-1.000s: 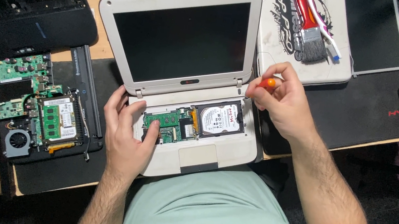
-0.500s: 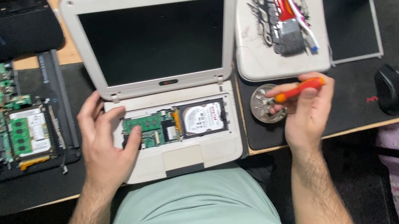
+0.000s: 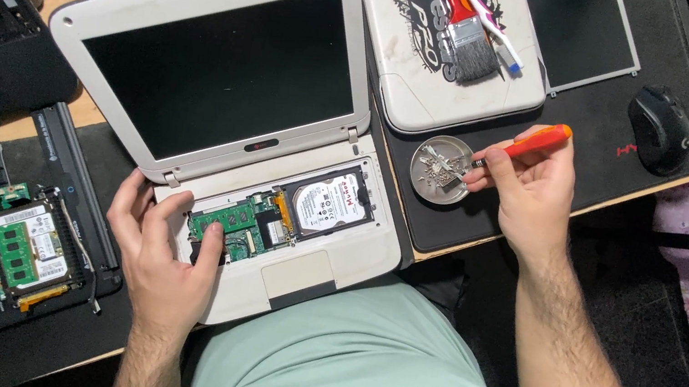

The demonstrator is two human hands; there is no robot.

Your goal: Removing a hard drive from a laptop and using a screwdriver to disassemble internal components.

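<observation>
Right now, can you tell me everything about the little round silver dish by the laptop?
The round dish looks like shiny metal, shallow, with a raised rim. It sits flat on the black desk mat, just right of the open white laptop and below a second closed white laptop. A pile of small screws lies inside. The tip of the orange screwdriver, held in the right hand, reaches into it.

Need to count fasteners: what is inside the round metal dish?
The round metal dish holds a small pile of screws; the screwdriver tip in the right hand covers some, so no count.
</observation>
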